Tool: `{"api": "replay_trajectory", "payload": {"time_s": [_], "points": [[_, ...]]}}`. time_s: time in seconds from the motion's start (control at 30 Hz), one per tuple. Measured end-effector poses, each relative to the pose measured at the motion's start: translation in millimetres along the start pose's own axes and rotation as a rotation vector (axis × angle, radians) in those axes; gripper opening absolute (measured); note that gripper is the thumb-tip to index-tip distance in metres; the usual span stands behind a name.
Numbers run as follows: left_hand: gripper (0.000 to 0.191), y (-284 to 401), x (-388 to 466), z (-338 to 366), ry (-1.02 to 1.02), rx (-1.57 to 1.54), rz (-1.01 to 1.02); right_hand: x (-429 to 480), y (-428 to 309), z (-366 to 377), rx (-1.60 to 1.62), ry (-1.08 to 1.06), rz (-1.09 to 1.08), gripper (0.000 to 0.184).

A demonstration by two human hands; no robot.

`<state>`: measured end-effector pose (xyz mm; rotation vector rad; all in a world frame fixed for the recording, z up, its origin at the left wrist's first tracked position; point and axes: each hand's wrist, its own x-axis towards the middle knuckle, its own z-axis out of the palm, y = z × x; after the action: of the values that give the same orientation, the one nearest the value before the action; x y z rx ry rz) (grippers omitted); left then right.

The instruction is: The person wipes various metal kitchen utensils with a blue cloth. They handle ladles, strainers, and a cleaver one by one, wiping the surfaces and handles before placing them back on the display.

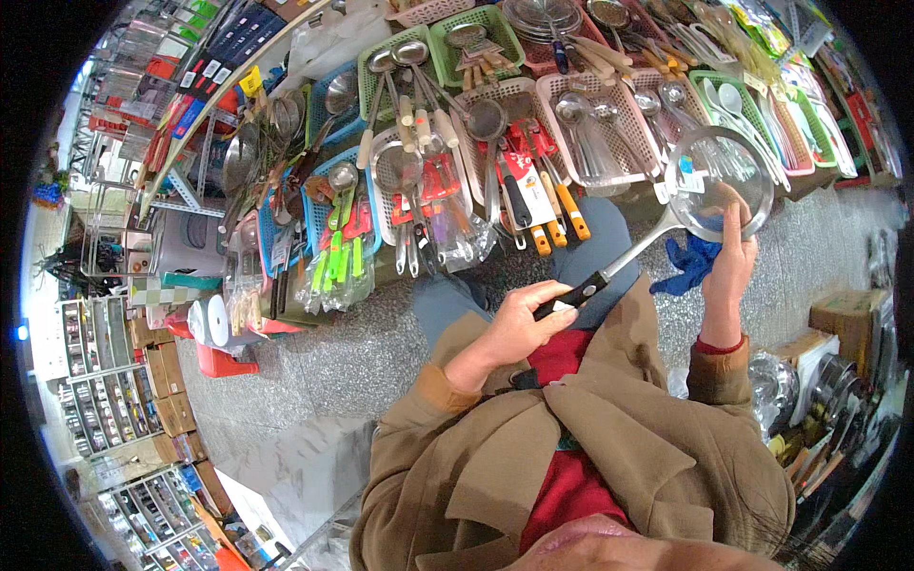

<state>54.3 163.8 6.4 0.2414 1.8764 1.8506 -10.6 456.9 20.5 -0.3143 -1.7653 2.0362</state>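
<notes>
A round fine-mesh strainer (721, 164) with a steel rim is held up at the right, tilted, above the floor. My left hand (525, 321) is closed around its black handle (571, 296). My right hand (728, 260) supports the rim at the other end, with fingers against the mesh. Against the right palm is a crumpled blue cloth (687, 264); whether the fingers grip it is hard to tell. A small white and blue sticker (689, 175) shows on the mesh, and a white tag (660, 191) is by the rim.
Before me, plastic baskets of utensils crowd a display: ladles (410, 53), another strainer (396, 165), orange-handled tools (573, 212), green-handled tools (335, 253). A red stool (225, 360) stands on the speckled floor (307, 378) at left. Cardboard boxes (846, 317) and metal pans (832, 378) are at right.
</notes>
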Motion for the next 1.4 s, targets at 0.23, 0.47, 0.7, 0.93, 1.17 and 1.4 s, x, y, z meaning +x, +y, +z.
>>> {"api": "replay_trajectory", "payload": {"time_s": [0.23,0.47,0.7,0.93,1.17,1.4], "points": [[0.02,8.5,-5.3,-54.0,0.159,-0.209,-0.141,-3.0,2.8,25.0,-0.034,-0.151,0.028,0.03],[0.018,10.7,16.3,-154.9,0.54,-0.262,-0.047,3.6,6.8,37.9,-0.077,-0.173,0.09,0.025],[0.017,-11.6,76.2,-283.7,0.833,-0.113,-0.09,8.7,12.1,50.4,-0.137,-0.21,0.152,0.023],[0.01,-26.9,161.7,-376.1,0.989,-0.142,-0.16,22.2,24.8,59.4,-0.294,-0.181,0.149,0.02],[0.012,-42.1,250.4,-439.4,1.029,-0.153,-0.116,38.4,33.4,89.8,-0.464,-0.189,0.162,0.019],[0.023,-90.4,315.7,-494.9,1.168,0.381,-0.173,50.8,41.9,111.6,-0.551,-0.215,0.16,0.016]]}}
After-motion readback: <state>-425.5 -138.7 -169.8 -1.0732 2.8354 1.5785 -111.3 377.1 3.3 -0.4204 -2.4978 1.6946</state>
